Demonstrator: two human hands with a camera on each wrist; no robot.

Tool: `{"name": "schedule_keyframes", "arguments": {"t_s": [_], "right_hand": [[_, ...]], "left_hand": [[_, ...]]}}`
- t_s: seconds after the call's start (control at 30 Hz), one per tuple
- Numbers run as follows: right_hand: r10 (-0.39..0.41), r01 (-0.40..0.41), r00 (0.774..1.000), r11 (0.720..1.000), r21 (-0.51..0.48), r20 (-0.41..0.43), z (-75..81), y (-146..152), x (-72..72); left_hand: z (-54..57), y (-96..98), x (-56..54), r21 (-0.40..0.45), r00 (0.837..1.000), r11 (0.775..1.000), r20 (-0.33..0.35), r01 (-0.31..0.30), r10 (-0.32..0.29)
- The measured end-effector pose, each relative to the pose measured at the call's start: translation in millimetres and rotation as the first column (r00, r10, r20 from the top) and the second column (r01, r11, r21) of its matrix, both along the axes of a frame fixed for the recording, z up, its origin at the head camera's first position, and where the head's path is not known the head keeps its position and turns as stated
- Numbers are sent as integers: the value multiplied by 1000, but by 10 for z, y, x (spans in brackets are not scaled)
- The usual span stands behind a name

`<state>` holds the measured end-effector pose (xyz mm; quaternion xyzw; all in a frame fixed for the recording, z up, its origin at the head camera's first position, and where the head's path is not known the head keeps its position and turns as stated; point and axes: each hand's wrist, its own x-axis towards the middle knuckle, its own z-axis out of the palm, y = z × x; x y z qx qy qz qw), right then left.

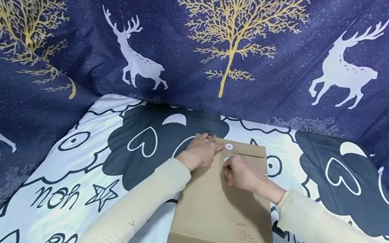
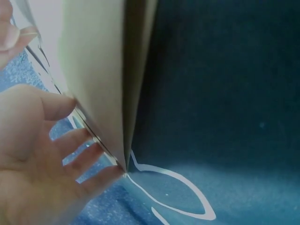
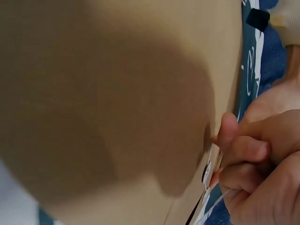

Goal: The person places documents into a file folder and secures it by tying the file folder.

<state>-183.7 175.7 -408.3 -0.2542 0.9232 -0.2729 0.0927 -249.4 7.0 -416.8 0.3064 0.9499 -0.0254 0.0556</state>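
Note:
A brown kraft paper document envelope lies flap end away from me on the patterned cloth. Near its far edge is a white round button, with a second one just below, partly covered by my right hand. My left hand rests on the far left corner, fingers extended along the edge, as the left wrist view also shows. Over the flap my right hand has its fingers curled and pinches a thin pale string, which runs toward the buttons in the right wrist view.
The white cloth with black cartoon drawings spreads under the envelope. Behind it hangs a dark blue curtain printed with white deer and golden trees. Small red print marks the envelope's lower right.

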Motion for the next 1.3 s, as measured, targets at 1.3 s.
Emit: {"name": "schedule_keyframes", "arguments": {"t_s": [1.3], "right_hand": [[183, -152, 970, 970, 190, -161, -2, 124, -1194]], "left_hand": [[-4, -67, -23, 22, 995, 998, 78, -55, 53]]}}
